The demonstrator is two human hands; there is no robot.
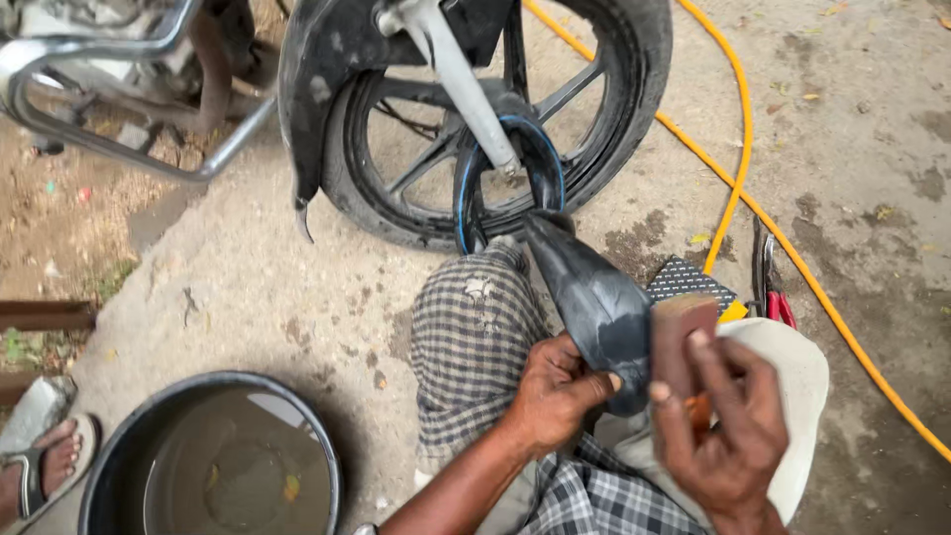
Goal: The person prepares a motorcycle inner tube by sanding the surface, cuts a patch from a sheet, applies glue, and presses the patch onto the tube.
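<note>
A black rubber inner tube (584, 287) trails out of the motorcycle front wheel (475, 119) and rests over my knee, which is covered by a checked cloth (471, 337). My left hand (555, 391) pinches the tube's lower end. My right hand (728, 426) holds a small brown block (682, 337) flat against the side of the tube. A white cloth (792, 386) lies under my right hand.
A black tub of murky water (213, 461) stands at the lower left. Beside it is a sandalled foot (45, 461). An orange hose (738, 178) runs across the concrete on the right. Red-handled pliers (773, 287) and a black textured pad (693, 282) lie near my knee.
</note>
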